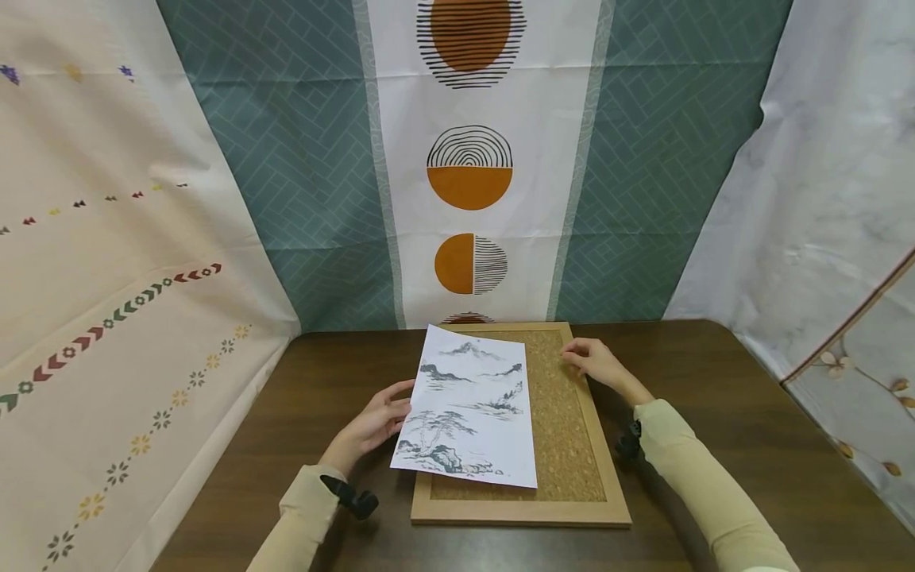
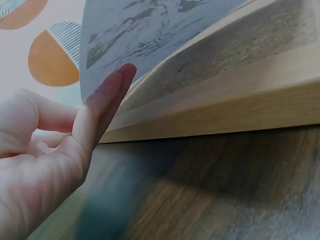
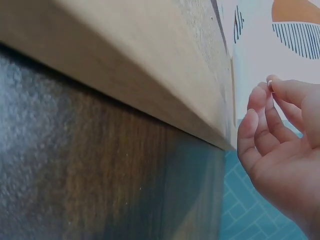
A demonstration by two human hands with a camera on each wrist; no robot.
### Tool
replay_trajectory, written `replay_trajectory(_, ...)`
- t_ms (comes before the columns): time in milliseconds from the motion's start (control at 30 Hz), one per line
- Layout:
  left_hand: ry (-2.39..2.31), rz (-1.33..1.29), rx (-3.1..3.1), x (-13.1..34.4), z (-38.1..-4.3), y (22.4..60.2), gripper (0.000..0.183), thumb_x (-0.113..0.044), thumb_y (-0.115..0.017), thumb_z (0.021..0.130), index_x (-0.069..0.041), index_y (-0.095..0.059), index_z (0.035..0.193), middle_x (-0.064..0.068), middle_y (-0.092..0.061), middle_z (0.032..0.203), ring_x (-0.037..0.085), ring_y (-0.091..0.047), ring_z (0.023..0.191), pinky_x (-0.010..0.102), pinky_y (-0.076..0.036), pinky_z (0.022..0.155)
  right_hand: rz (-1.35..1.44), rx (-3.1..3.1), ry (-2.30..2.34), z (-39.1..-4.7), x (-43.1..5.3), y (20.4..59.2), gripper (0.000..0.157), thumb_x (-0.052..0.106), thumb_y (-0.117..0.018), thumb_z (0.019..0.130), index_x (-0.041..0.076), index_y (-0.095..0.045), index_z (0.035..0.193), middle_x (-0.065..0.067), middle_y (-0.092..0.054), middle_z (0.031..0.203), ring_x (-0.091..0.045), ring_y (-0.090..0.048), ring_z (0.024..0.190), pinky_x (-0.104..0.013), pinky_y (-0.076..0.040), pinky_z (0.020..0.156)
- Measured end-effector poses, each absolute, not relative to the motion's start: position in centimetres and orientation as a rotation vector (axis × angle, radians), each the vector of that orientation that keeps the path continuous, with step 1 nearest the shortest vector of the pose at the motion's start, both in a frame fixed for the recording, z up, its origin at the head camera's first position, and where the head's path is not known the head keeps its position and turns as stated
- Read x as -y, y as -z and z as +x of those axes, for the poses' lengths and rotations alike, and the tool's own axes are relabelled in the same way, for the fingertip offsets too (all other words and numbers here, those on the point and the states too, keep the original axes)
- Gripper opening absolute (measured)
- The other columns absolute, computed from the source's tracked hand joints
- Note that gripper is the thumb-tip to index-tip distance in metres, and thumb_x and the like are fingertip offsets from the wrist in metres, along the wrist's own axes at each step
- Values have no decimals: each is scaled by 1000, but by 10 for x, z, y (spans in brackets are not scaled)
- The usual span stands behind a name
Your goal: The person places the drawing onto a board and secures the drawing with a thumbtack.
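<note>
I observe the left hand [image 1: 375,421] gripping the left edge of a white rectangular paper sheet with grey landscape print [image 1: 468,413], positioned to its right; the right hand [image 1: 595,364] pinches a tiny whitish item [image 3: 270,84], indistinct; a rectangular wood-framed brown cork board [image 1: 572,445] lies between both hands

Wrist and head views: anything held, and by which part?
The left hand holds the grey-printed white rectangular paper sheet by its left edge. The right hand appears to pinch a tiny pale object, too small to tell which part.
</note>
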State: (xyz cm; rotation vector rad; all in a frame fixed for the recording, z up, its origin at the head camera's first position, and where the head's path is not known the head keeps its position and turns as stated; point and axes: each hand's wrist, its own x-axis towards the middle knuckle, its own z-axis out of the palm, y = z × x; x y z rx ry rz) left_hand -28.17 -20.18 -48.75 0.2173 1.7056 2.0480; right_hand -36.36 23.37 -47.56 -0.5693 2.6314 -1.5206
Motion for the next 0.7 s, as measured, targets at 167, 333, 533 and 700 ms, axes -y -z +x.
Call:
replay_trajectory(167, -2025, 240, -1688, 195, -278, 481, 59, 4, -40, 93, -4, -13, 145, 9, -55, 114, 13, -63, 91, 26, -53, 76, -558, -2619, 1509, -364, -230, 474, 30, 17, -54, 92, -8, -59, 108, -26, -59, 83, -23, -55, 67, -30, -49, 56)
replay_trajectory(333, -2006, 300, -1658, 188, -278, 480, 60, 2, -42, 93, -4, -11, 145, 12, -53, 117, 14, -63, 92, 26, -53, 75, -527, -2602, 1509, -365, -226, 474, 31, 18, -54, 92, -7, -58, 108, -26, -58, 83, -20, -55, 67, -28, -48, 54)
replay_trajectory(533, -1963, 298, -1690, 179, -283, 486, 60, 1, -43, 93, -8, -13, 145, 16, -50, 120, 14, -61, 93, 28, -53, 74, -591, -2581, 1502, -366, -222, 473, 29, 16, -53, 92, -8, -58, 108, -30, -57, 91, -27, -55, 69, -30, -48, 54)
replay_trajectory(700, -1903, 327, -1737, 173, -289, 493, 60, -2, -48, 92, -10, -17, 143, 16, -51, 121, 14, -61, 91, 25, -53, 71, -549, -2580, 1508, -367, -218, 473, 27, 14, -54, 92, -8, -59, 107, -28, -58, 91, -26, -56, 70, -28, -48, 55)
